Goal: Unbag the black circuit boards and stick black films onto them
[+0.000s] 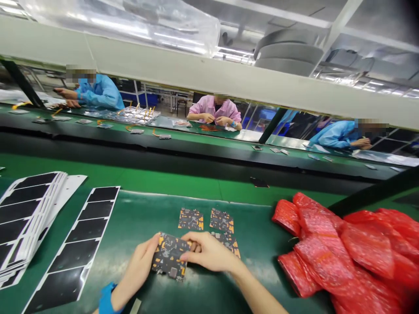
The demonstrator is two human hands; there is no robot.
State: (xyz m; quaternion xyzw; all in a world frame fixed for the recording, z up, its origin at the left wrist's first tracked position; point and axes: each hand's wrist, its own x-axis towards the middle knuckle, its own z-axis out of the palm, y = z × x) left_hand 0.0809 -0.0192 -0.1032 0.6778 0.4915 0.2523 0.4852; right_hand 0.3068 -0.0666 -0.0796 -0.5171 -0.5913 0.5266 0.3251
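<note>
Both hands hold one dark circuit board (172,255) with orange patches, tilted up above the green mat. My left hand (140,257), with a blue band at the wrist, grips its left edge, thumb along the top left corner. On the right edge, my right hand (207,250) pinches the board between thumb and curled fingers. Beyond it lie similar boards: one circuit board (190,219) behind the held one, another circuit board (221,220) to its right, and a third circuit board (229,244) partly hidden by my right hand.
Red bubble-wrap bags (340,248) are heaped on the right. At left lie a strip of black stickers (78,244) and a stack of such sheets (29,218). A black conveyor belt (196,159) crosses behind. Three people sit beyond it, under a pale overhead beam (209,72).
</note>
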